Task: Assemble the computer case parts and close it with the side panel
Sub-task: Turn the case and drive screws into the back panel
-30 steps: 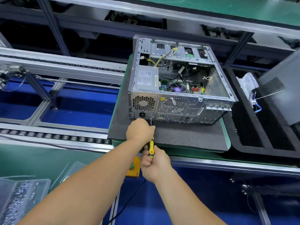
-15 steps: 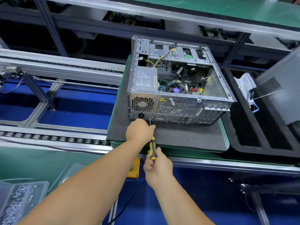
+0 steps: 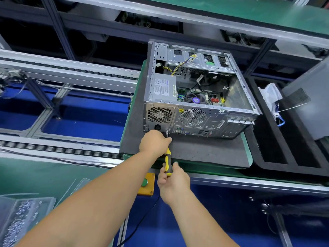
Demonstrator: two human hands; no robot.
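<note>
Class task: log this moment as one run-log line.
right hand grips screwdriver | left hand steadies shaft | tip at computer case rear | side open

hands gripping screwdriver, open computer case

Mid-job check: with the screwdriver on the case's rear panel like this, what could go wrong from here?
1. The screwdriver meets the computer case at a slant; its tip could slip off the screw.
2. The left hand pinches the shaft near the tip, so a slip might jab it.
3. The right hand pushing could shift the case on the mat.
</note>
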